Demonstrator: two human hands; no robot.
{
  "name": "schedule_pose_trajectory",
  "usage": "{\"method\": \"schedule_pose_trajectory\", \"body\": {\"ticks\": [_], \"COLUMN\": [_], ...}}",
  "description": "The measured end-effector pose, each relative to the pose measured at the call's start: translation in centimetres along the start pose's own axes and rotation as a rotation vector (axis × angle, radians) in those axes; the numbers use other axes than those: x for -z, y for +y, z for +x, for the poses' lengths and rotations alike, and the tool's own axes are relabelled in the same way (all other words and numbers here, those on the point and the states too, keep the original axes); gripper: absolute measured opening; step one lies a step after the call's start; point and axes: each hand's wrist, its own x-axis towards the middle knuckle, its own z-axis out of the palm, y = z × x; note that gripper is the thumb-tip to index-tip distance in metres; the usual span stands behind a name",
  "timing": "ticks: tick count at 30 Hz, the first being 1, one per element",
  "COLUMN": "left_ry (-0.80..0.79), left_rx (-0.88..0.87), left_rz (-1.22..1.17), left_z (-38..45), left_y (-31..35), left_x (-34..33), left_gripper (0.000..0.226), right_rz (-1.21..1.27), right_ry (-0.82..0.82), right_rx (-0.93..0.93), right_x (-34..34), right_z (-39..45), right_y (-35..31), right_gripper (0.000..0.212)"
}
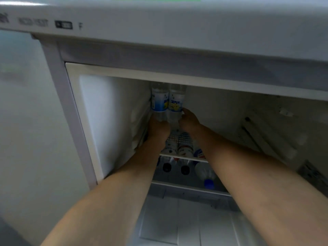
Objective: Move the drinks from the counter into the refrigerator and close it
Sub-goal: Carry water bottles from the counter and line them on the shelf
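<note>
Bottles: two clear ribbed plastic water bottles, left bottle (159,100) and right bottle (176,102), stand upright and touching at the back left of the open refrigerator (58,96). Left hand (158,129) grips the left bottle's base; right hand (189,120) grips the right one. Lower shelf (182,158) holds further capped bottles (184,167) lying flat.

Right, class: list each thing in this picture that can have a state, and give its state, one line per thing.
Refrigerator: open, door not shut.
Left bottle: upright at the back left, held near its base by the left hand.
Right bottle: upright, touching the left bottle, held near its base by the right hand.
Lower-shelf bottles: lying down, caps toward the front.
Bottom drawer: contents cannot be made out.
</note>
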Motion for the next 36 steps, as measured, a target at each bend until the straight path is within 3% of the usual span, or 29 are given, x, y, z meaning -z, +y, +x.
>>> {"method": "schedule_pose_trajectory", "body": {"ticks": [3,6,9,16,20,28,31,36], "left_ry": [0.097,0.136,0.09,0.04,-0.014,-0.197,-0.25,-0.48], "left_rx": [0.004,0.052,0.017,-0.043,-0.129,-0.118,-0.056,-0.029], "left_rz": [-0.012,-0.054,-0.124,-0.366,-0.285,-0.16,-0.063,0.111], "left_z": [-1.2,-2.6,-4.2,-9.2,-13.6,-23.8,-30.5,-42.0], "left_y": [-0.1,0.0,0.0,-1.9,-4.2,-9.2,-12.3,-17.1], "left_x": [0.2,0.3,0.5,-0.5,0.1,3.7,3.5,3.4], "left_gripper": [0.04,0.027,0.019,0.03,0.032,0.037,0.043,0.047], "right_rz": [0.084,0.114,0.133,0.327,0.349,0.403,0.385,0.383], "right_ry": [0.113,0.295,0.389,0.606,0.68,0.667,0.752,0.923], "right_rx": [-0.076,-0.114,-0.099,0.008,0.013,-0.162,-0.245,-0.469], "right_x": [-0.1,0.0,0.0,1.4,1.8,2.0,2.1,2.9], "right_z": [-0.5,-1.0,-2.9,-11.7,-19.5,-35.4,-43.5,-59.6], "right_y": [0.0,-0.3,-0.6,0.1,2.3,7.7,9.4,13.6], "right_gripper": [0.05,0.035,0.027,0.015,0.027,0.016,0.017,0.017]}}
